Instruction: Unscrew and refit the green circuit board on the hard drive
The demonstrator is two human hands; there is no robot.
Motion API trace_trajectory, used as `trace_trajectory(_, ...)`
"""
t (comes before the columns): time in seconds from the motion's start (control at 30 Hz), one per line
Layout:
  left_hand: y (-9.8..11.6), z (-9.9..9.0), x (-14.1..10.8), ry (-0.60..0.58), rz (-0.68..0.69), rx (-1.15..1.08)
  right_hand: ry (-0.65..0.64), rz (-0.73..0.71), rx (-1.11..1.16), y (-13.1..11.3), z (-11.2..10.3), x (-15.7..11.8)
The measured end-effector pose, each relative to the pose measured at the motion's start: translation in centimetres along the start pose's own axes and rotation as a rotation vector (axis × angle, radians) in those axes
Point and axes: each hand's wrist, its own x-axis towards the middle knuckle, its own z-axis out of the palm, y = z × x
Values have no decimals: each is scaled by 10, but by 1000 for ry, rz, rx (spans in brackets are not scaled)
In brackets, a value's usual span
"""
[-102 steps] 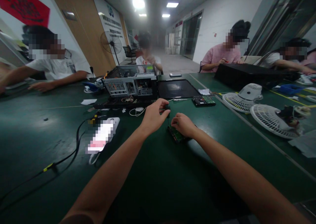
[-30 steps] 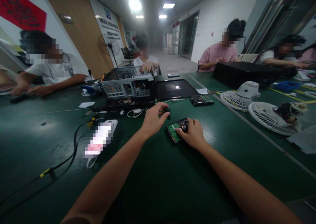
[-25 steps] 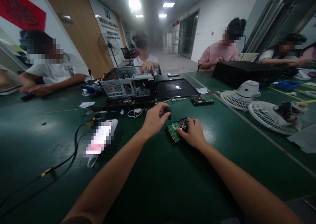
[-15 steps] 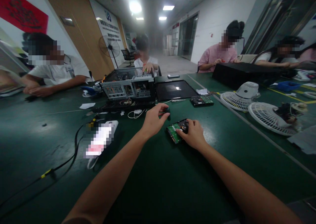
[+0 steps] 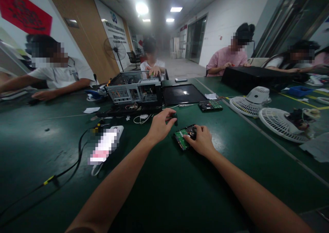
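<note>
A hard drive [image 5: 182, 141] with a green circuit board lies tilted on the dark green table [image 5: 164, 192]. My right hand [image 5: 202, 139] grips its right side, thumb on the board. In my left hand [image 5: 162, 124], thumb and fingers pinch the dark handle of a small screwdriver [image 5: 175, 119], upright over the drive's far left corner; its thin shaft points down and its tip is too small to make out. A second hard drive [image 5: 210, 105] rests farther back to the right.
An opened computer case [image 5: 132, 92] and a black panel [image 5: 183, 93] stand beyond my hands. A phone [image 5: 106, 145] and a black cable [image 5: 78, 157] lie left. White fan parts [image 5: 248, 104] and a black case [image 5: 254, 76] are right. Several people sit around.
My hands have hardly moved and keep their holds. At the far left, a person's arm has stretched out to the left. The whole view has shifted very slightly.
</note>
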Motion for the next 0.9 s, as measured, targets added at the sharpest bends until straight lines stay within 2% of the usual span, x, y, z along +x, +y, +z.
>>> trace_trajectory(0.5, 7, 2, -2, 23, 152, 200, -13, -4, 1, 1, 2, 0)
trace_trajectory(0.73, 10, -1, 0, -10, 170, 169, -20, -6, 20, 0, -1, 0)
trace_trajectory(0.9, 8, -3, 1, -20, 158, 145, -85, -3, 55, 3, -7, 2)
